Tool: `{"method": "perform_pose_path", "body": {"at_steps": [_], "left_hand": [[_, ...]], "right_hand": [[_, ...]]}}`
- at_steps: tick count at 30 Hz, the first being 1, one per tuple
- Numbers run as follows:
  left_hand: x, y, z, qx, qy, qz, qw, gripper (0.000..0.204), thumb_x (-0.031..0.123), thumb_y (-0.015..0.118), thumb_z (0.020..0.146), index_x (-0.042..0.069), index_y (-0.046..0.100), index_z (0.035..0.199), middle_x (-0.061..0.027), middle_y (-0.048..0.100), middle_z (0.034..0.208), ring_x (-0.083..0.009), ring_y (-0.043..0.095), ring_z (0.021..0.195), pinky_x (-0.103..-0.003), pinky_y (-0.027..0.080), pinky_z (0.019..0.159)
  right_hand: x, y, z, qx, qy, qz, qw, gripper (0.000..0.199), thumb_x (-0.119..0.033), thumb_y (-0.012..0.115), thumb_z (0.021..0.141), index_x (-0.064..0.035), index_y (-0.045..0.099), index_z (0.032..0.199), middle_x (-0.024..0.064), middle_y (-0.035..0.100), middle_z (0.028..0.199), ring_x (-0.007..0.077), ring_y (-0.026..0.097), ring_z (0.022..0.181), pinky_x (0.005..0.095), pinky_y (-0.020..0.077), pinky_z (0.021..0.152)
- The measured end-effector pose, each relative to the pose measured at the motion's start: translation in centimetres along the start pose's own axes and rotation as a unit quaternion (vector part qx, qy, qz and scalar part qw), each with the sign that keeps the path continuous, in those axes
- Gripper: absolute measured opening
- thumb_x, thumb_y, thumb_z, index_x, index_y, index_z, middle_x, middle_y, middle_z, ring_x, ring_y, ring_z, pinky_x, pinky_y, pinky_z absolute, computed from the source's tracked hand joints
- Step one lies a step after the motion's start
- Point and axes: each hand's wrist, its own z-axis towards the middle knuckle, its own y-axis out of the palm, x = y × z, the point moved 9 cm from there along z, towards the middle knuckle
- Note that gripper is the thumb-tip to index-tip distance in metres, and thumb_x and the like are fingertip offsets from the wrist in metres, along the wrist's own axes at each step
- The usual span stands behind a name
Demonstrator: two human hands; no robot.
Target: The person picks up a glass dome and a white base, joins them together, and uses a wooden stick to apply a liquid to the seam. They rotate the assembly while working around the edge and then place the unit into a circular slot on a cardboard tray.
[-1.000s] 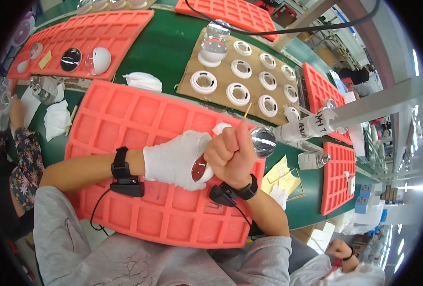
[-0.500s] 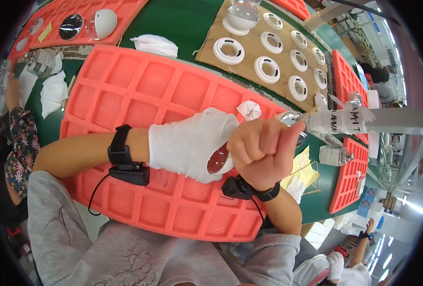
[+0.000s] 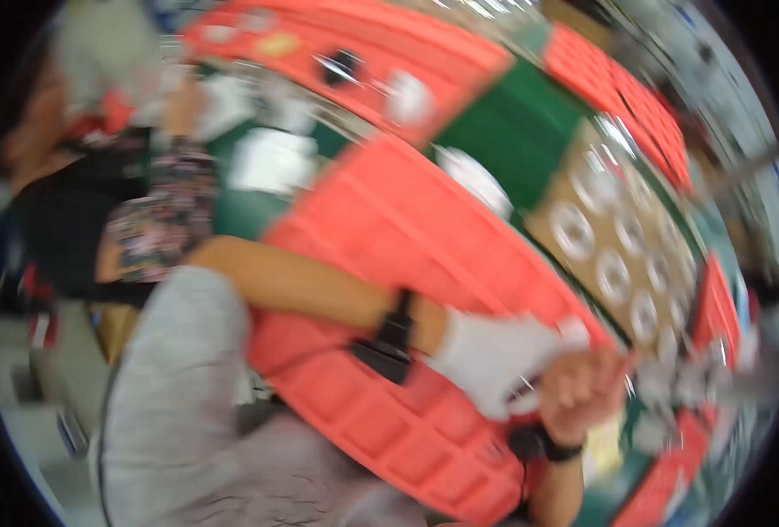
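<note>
Appearing farther right, the gloved left hand (image 3: 493,358) is cupping a white rounded piece (image 3: 525,403) beside the curled right hand (image 3: 582,395), whose contents are unclear; loose cupping is risking a drop onto the tray (image 3: 389,220) below.

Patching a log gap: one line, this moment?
left hand: gloved, over red tray | right hand: bare, curled | hold: too blurred

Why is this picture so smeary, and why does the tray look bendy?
In the head view, everything is smeared, probably by camera movement; there, the gloved left hand and bare right hand have fuzzy edges; also in the head view, the fisheye lens bends the red tray, and the corners are black.
</note>
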Motion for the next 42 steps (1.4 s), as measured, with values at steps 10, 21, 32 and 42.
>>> {"method": "perform_pose_path", "body": {"at_steps": [10, 21, 32, 42], "left_hand": [[1.3, 1.2, 0.6, -0.071, -0.047, 0.072, 0.994, 0.030, 0.020, 0.082, 0.062, 0.006, 0.061, 0.076, -0.0135, 0.064, 0.073, -0.0344, 0.066, 0.071, -0.043, 0.052, 0.065], [0.0, -0.4, 0.1, -0.039, 0.034, 0.030, 0.998, 0.022, 0.015, 0.074, 0.074, 0.003, 0.055, 0.075, -0.0171, 0.060, 0.076, -0.0384, 0.061, 0.073, -0.046, 0.049, 0.066], [0.6, 0.4, 0.6, -0.049, 0.033, 0.033, 0.998, 0.025, 0.018, 0.073, 0.077, 0.000, 0.055, 0.081, -0.0197, 0.058, 0.083, -0.0402, 0.058, 0.078, -0.047, 0.047, 0.072], [-0.1, 0.7, 1.4, -0.097, 0.006, 0.004, 0.995, 0.023, 0.015, 0.074, 0.075, 0.001, 0.056, 0.079, -0.0202, 0.060, 0.082, -0.0405, 0.060, 0.080, -0.047, 0.048, 0.074]], "right_hand": [[-3.2, -1.1, 0.0, 0.076, -0.104, -0.023, 0.991, 0.051, -0.044, 0.029, 0.114, -0.0176, 0.029, 0.069, -0.0040, 0.016, 0.053, 0.0077, 0.011, 0.039, 0.0291, 0.0097, 0.038], [-1.2, 0.8, 2.0, 0.075, -0.107, -0.006, 0.991, 0.054, -0.048, 0.024, 0.113, -0.0149, 0.030, 0.071, -0.0042, 0.020, 0.053, 0.0085, 0.015, 0.041, 0.0298, 0.0106, 0.040], [-1.5, 0.8, -0.2, 0.089, -0.127, -0.052, 0.987, 0.060, -0.054, 0.026, 0.111, -0.0136, 0.027, 0.067, -0.0044, 0.020, 0.050, 0.0102, 0.013, 0.040, 0.0291, 0.0109, 0.041], [-1.0, 3.8, 0.9, 0.013, -0.070, -0.319, 0.945, 0.070, -0.061, 0.040, 0.106, -0.0116, 0.026, 0.059, -0.0039, 0.023, 0.048, 0.0115, 0.020, 0.039, 0.0292, 0.0169, 0.040]]}}
